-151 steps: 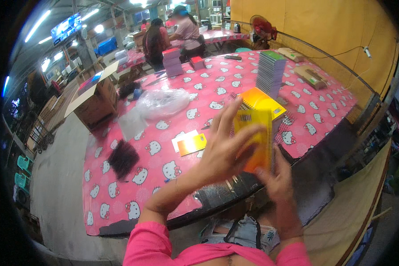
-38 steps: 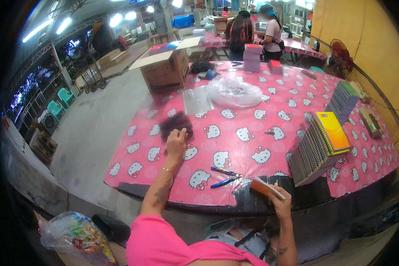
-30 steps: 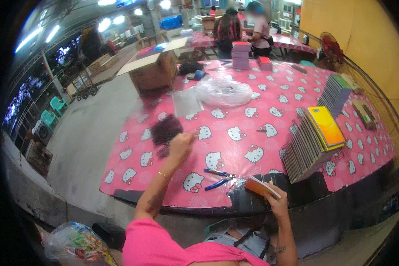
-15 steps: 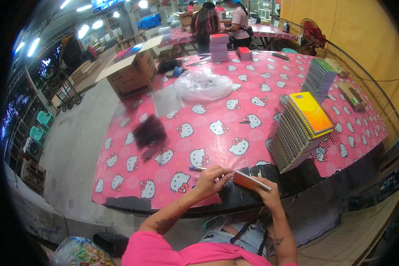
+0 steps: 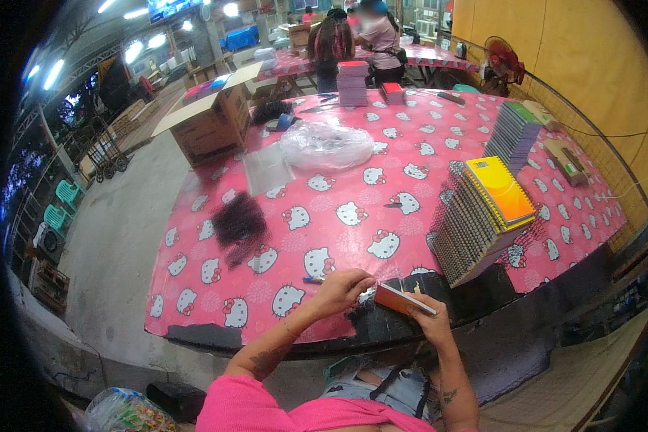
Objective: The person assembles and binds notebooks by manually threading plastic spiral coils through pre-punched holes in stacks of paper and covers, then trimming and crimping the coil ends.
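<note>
My right hand (image 5: 432, 317) grips a small notebook (image 5: 397, 299) with an orange-brown cover, tilted above the table's near edge. Close to the notebook's left end, my left hand (image 5: 345, 289) is closed, thumb and fingers drawn together; whether anything thin is between them I cannot make out. A blue pen (image 5: 313, 280) lies on the table just left of that hand. To the right of my hands stands a tall stack of spiral notebooks (image 5: 475, 230), topped by a yellow and orange one (image 5: 502, 189).
The pink patterned table cover (image 5: 338, 237) is torn along the near edge, with black showing. Farther off are a green-topped notebook stack (image 5: 515, 137), clear plastic (image 5: 327, 144), a cardboard box (image 5: 212, 126), a pile of loose black wire-like pieces (image 5: 241, 222) and purple-edged stacks (image 5: 353, 86). People stand at another table.
My left hand has come slightly away from the notebook's end, its fingers drawn closer together. My right hand still holds the notebook. The whole view has shifted slightly.
</note>
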`<action>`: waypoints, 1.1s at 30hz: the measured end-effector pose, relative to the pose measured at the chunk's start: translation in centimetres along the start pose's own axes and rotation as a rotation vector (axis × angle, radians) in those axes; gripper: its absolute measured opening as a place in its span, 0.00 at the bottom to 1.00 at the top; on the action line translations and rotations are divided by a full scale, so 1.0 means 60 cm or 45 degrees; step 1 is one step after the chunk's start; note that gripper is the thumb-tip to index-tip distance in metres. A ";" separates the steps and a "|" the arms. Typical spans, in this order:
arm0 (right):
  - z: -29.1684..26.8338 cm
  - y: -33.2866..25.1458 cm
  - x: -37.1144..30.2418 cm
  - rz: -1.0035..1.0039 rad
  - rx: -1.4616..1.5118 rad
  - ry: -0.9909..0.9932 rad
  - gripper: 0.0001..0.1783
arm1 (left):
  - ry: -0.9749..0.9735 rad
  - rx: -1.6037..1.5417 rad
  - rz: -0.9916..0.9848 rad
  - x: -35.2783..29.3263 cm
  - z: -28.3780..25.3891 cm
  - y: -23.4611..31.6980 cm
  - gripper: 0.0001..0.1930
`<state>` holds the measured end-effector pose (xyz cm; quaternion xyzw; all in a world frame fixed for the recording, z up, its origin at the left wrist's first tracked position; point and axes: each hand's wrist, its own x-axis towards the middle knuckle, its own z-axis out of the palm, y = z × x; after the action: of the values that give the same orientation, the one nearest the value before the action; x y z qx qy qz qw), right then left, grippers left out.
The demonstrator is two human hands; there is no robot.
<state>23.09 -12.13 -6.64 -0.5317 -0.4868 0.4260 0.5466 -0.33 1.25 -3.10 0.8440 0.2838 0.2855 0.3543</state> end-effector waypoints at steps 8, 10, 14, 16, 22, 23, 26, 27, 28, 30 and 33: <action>0.004 -0.009 -0.002 0.012 -0.012 0.015 0.15 | 0.037 -0.147 -0.269 -0.002 0.009 0.014 0.10; 0.001 -0.007 -0.004 0.022 -0.055 -0.003 0.15 | -0.084 -0.274 -0.426 0.004 0.004 0.024 0.10; 0.001 -0.008 -0.006 0.002 -0.045 -0.011 0.15 | -0.003 0.024 0.161 0.013 -0.005 0.020 0.10; -0.008 0.004 -0.007 0.000 -0.021 -0.002 0.15 | -0.080 0.006 0.187 0.022 -0.016 0.043 0.10; -0.006 0.009 -0.002 0.100 0.182 -0.053 0.15 | -0.164 0.268 0.365 0.031 0.003 0.003 0.12; -0.010 0.012 -0.006 0.113 0.161 -0.049 0.15 | -0.137 0.186 0.413 0.033 0.005 0.010 0.12; -0.017 -0.002 -0.013 0.150 0.090 -0.061 0.16 | -0.285 0.353 0.422 0.043 -0.008 0.027 0.11; -0.015 -0.008 -0.014 0.126 0.108 -0.051 0.16 | -0.294 0.298 0.406 0.042 -0.011 0.031 0.11; -0.012 -0.011 -0.015 0.101 0.126 -0.042 0.16 | -0.303 0.243 0.391 0.043 -0.012 0.035 0.11; -0.009 -0.015 -0.022 0.085 0.134 -0.021 0.17 | -0.219 0.205 0.442 0.038 -0.009 0.047 0.10; -0.003 -0.028 -0.032 0.050 0.092 0.027 0.17 | -0.298 0.318 0.516 0.054 -0.011 0.049 0.14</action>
<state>22.88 -14.14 -5.12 -0.5256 -0.4548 0.4481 0.5622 2.19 2.02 0.41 0.9481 0.0991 0.2139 0.2135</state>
